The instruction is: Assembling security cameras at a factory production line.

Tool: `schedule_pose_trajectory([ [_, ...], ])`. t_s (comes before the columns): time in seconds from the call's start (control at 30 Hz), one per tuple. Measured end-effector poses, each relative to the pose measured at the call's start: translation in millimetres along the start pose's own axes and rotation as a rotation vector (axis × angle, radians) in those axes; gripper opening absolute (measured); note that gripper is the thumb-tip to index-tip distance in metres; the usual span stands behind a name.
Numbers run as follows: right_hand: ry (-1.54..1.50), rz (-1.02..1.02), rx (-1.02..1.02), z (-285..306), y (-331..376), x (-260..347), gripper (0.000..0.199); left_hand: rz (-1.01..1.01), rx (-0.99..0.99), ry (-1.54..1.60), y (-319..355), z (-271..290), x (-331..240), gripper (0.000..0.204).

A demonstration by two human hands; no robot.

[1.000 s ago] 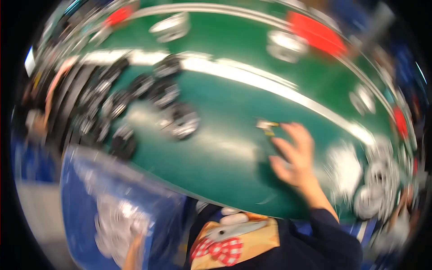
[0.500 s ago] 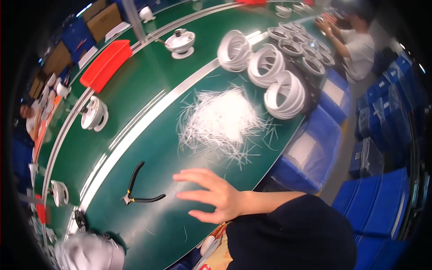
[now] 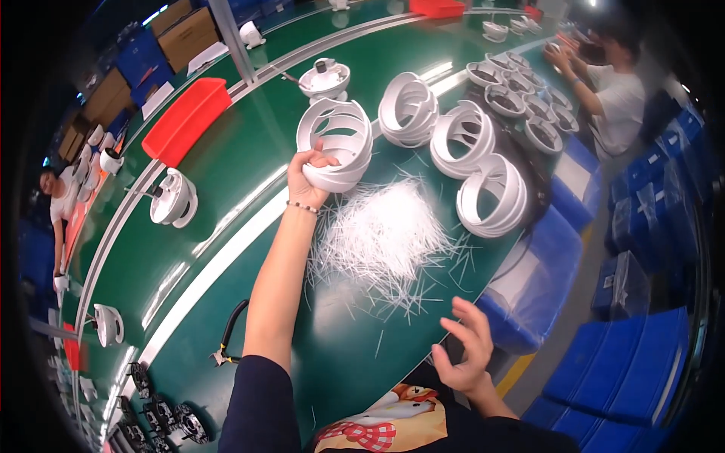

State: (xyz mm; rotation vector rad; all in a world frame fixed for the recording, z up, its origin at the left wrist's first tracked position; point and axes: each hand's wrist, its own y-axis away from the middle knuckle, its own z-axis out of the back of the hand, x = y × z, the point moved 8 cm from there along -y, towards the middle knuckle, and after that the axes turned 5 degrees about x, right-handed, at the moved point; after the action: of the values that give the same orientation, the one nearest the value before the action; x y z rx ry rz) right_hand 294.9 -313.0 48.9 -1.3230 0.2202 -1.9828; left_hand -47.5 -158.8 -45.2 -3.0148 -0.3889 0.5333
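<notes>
My left hand (image 3: 312, 175), with a beaded bracelet on its wrist, grips a stack of nested white plastic ring-shaped covers (image 3: 349, 162). The thumb reaches inside the rim; other fingers are hidden behind. Right beside this stack lies a heap of thin white plastic strips (image 3: 389, 234). More stacks of white covers (image 3: 491, 198) stand to its right. Over the bench's near edge, my right hand (image 3: 467, 349) is open and empty, fingers spread and slightly curled. Black-handled cutting pliers (image 3: 222, 355) lie on the green bench (image 3: 362, 351), partly covered by my left forearm.
Black round parts (image 3: 158, 415) sit at the lower left. A conveyor beyond carries white domed assemblies (image 3: 172, 198) and a red tray (image 3: 185, 121). Blue bins (image 3: 532, 279) stand along the bench's right side. A co-worker (image 3: 612, 90) works at the far right.
The blurred white stack from the lower left is now up by the strip heap, in my left hand. My right hand has withdrawn rightward from over the bench. The view has shifted slightly.
</notes>
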Motion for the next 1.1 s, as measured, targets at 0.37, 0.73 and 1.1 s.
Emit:
schedule_pose_trajectory([
  [0.37,0.491,0.502,0.619,-223.5,-177.7,-65.9,0.053,-0.149,0.179,-0.031,73.7,-72.1,-117.6,0.038],
  [0.73,0.608,0.456,0.628,-161.0,-152.3,-30.0,0.05,-0.146,0.028,0.114,61.5,6.9,-40.2,0.037],
  [1.1,-1.713,0.458,0.839,-82.1,-80.1,205.8,0.029,-0.179,-0.718,-1.29,96.8,28.4,-53.7,0.041],
])
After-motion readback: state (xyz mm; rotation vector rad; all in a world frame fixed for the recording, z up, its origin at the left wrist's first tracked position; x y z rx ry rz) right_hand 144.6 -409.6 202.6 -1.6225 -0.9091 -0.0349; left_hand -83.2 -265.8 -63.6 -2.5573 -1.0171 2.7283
